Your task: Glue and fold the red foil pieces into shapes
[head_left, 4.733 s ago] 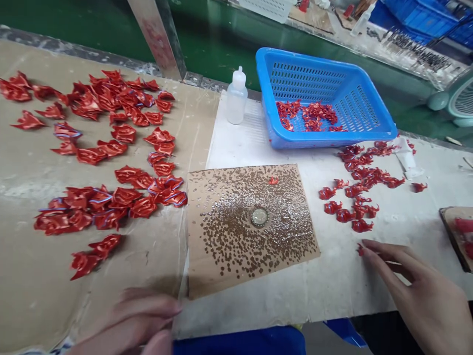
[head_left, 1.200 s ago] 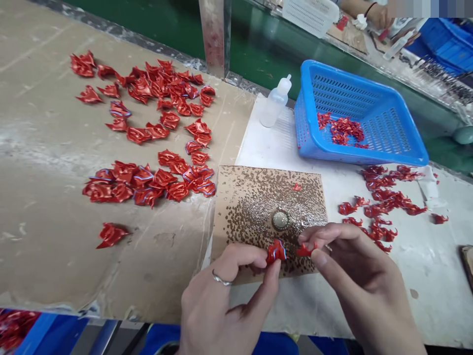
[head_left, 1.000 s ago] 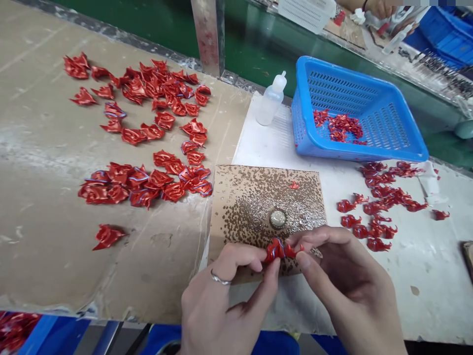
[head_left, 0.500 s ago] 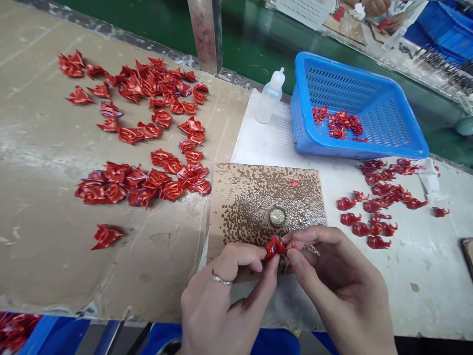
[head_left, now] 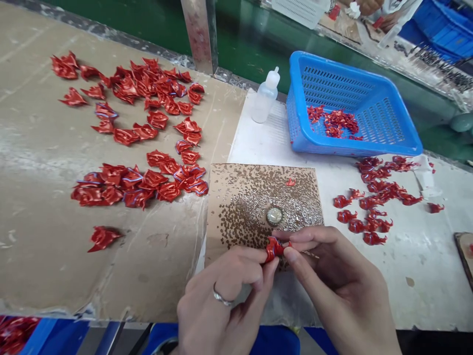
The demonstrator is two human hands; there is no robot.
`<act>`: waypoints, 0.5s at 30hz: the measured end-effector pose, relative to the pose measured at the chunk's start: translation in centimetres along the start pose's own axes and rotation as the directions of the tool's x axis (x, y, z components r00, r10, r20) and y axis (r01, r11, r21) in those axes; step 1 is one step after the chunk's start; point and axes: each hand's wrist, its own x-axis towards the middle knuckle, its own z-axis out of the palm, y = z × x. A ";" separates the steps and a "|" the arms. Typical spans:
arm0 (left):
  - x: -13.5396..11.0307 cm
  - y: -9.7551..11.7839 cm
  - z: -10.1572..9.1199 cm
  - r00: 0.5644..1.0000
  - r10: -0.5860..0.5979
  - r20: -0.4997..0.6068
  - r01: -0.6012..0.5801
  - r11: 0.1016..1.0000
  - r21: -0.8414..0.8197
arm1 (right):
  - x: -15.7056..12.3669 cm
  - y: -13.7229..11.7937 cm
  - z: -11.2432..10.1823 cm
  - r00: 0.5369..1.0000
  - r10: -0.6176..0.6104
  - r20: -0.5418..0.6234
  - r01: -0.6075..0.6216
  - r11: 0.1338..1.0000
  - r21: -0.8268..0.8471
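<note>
Between my two hands is a small glossy red moulded piece [head_left: 272, 249] with a thin bluish line on it. My left hand [head_left: 229, 296], with a ring on one finger, pinches its left side between thumb and forefinger. The thumb and fingers of my right hand [head_left: 332, 281] close on its right end, where a small red tip shows. Both hands are over the near edge of a brown-speckled cardboard sheet [head_left: 236, 197]. On that sheet lie a round cap-like dish [head_left: 275, 215] of pale, shiny content and a tiny red piece [head_left: 290, 182].
Many similar red pieces [head_left: 111, 185] lie on the left. Smaller glossy ones [head_left: 373, 202] are grouped at right. A blue basket [head_left: 354, 145] with small red bits stands behind, beside a squeeze bottle [head_left: 264, 98]. Across the green divider show a co-worker's hands [head_left: 391, 20].
The view has shifted slightly. Both hands stay at the red piece, and the fingers of my left hand have curled in a little more around it.
</note>
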 end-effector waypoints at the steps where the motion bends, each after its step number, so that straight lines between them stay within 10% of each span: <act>1: 0.0 0.0 0.0 1.000 0.015 -0.005 -0.015 1.000 0.005 | 0.1 0.0 0.0 1.000 0.011 0.002 -0.011 1.000 0.013; 15: 1.1 -0.6 0.4 0.966 0.208 0.152 -0.200 0.978 -0.066 | -2.0 2.9 1.4 0.975 -0.048 -0.218 0.073 0.992 0.104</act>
